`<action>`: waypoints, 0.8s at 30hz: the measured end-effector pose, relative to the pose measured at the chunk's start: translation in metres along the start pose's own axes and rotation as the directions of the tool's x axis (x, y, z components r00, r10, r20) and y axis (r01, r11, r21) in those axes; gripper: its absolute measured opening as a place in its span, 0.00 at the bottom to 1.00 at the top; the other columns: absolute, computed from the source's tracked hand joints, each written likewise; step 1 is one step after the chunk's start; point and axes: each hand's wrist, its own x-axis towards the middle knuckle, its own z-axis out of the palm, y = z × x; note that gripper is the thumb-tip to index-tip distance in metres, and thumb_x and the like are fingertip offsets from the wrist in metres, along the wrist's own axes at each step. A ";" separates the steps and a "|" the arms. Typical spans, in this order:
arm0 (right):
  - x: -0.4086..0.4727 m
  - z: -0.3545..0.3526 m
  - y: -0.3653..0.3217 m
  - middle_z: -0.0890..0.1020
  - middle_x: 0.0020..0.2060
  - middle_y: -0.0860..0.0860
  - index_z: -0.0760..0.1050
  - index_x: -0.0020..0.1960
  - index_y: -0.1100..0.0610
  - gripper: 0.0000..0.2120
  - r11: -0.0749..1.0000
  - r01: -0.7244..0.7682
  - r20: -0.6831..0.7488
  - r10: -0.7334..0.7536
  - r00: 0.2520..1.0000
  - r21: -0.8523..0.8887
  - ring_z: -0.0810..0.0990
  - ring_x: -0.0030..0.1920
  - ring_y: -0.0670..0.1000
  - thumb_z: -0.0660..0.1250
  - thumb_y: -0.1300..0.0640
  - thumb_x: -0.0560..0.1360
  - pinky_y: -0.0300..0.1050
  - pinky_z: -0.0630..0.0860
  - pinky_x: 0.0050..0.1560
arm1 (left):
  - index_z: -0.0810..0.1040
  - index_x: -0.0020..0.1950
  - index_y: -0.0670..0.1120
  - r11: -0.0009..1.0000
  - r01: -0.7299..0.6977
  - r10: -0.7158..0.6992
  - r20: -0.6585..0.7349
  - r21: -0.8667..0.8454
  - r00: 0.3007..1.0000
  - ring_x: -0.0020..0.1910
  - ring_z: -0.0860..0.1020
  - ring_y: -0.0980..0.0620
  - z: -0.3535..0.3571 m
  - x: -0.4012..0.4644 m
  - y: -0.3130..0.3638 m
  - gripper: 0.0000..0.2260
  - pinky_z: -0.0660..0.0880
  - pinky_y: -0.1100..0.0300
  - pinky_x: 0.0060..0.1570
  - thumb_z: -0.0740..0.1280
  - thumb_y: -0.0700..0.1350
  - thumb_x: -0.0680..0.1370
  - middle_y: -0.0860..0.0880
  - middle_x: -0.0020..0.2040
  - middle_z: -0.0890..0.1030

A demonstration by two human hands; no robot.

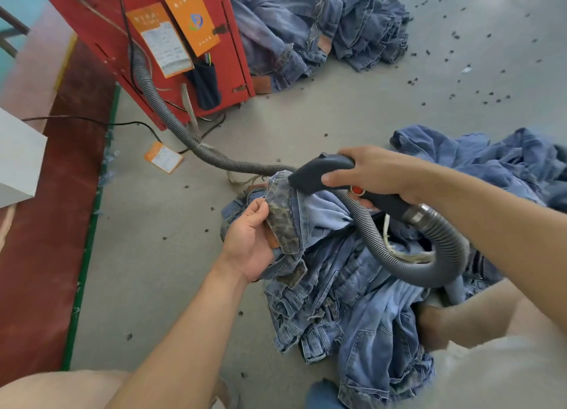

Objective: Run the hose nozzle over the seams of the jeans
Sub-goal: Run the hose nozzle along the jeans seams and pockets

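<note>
1. My right hand [377, 171] clasps the nozzle [322, 174], its mouth touching the top of the raised waistband.
2. My left hand [250, 240] pinches that waistband, lifting the jeans [343, 289] off the floor pile between my knees.
3. I judge the seam pass is under way; next, draw the nozzle down the seam while keeping the cloth taut.
4. A dark pouch [207, 85] on the red cabinet [129, 34] holds thin sticks, possibly pens.
</note>
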 end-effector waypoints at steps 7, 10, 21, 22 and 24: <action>0.005 0.025 -0.003 0.83 0.31 0.48 0.75 0.49 0.49 0.11 0.961 0.055 -0.204 -0.113 0.972 -0.270 0.82 0.30 0.51 0.71 0.43 0.78 0.40 0.73 0.25 | 0.81 0.47 0.46 1.000 0.017 -0.017 -0.031 0.018 0.999 0.56 0.80 0.41 -0.003 0.004 0.000 0.16 0.69 0.31 0.70 0.55 0.43 0.87 0.41 0.55 0.82; 0.002 0.017 -0.001 0.82 0.29 0.49 0.75 0.48 0.49 0.10 0.981 0.051 -0.250 -0.098 0.963 -0.189 0.79 0.25 0.50 0.71 0.44 0.78 0.41 0.72 0.24 | 0.85 0.48 0.47 1.000 0.010 -0.010 -0.020 0.024 1.000 0.57 0.82 0.41 0.001 0.004 0.001 0.20 0.73 0.33 0.67 0.55 0.43 0.87 0.40 0.58 0.83; 0.000 0.034 -0.012 0.81 0.37 0.48 0.74 0.53 0.50 0.13 0.901 0.077 -0.226 -0.188 0.956 -0.426 0.79 0.32 0.48 0.69 0.41 0.79 0.44 0.69 0.32 | 0.72 0.44 0.45 0.992 -0.004 0.018 -0.112 0.128 0.994 0.46 0.79 0.44 0.006 0.005 0.005 0.14 0.74 0.38 0.61 0.55 0.42 0.88 0.41 0.47 0.79; -0.001 0.026 -0.013 0.80 0.35 0.47 0.74 0.52 0.49 0.13 0.899 0.078 -0.225 -0.190 0.956 -0.432 0.78 0.31 0.46 0.69 0.41 0.78 0.44 0.69 0.31 | 0.72 0.44 0.45 0.992 -0.003 0.017 -0.104 0.129 0.994 0.47 0.79 0.43 0.006 0.004 0.005 0.14 0.74 0.37 0.62 0.55 0.42 0.88 0.41 0.47 0.79; -0.010 0.009 -0.014 0.81 0.31 0.47 0.74 0.50 0.46 0.11 0.875 0.121 -0.112 -0.195 0.974 -0.470 0.78 0.26 0.44 0.71 0.41 0.77 0.41 0.71 0.29 | 0.74 0.46 0.45 0.994 -0.005 0.016 -0.098 0.106 0.995 0.53 0.80 0.39 0.006 0.003 0.009 0.14 0.73 0.33 0.65 0.55 0.43 0.88 0.37 0.53 0.80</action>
